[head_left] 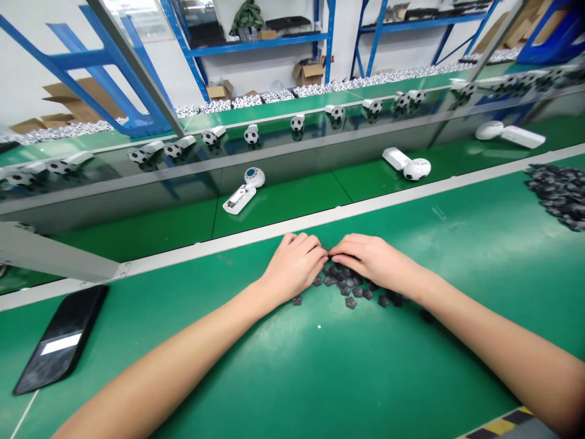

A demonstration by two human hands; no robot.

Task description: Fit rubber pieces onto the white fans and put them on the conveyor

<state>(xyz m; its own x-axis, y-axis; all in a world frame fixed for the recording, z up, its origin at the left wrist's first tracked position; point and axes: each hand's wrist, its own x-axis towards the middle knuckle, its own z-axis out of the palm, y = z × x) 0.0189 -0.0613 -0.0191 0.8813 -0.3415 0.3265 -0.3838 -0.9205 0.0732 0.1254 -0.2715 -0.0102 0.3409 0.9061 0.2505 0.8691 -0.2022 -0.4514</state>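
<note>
My left hand [299, 263] and my right hand [370, 259] meet fingertip to fingertip just behind a small pile of black pentagon pieces [346, 279]. Their fingers are pinched closed on a small dark bit, which looks like one of these pieces and is mostly hidden by the fingertips. Several pieces lie under and beside the right hand and wrist. One stray pentagon piece [297, 300] rests near my left wrist. The loose pieces lie on the green tabletop [292, 378], and small holes show in some of them.
A larger heap of black pieces [560, 192] lies at the far right. A dark phone-like slab [61, 338] is at the left. Beyond the pale rail [256, 235], a green conveyor [301, 195] carries white devices with ball-shaped heads [417, 169]. More football-patterned units [297, 123] line a ledge behind.
</note>
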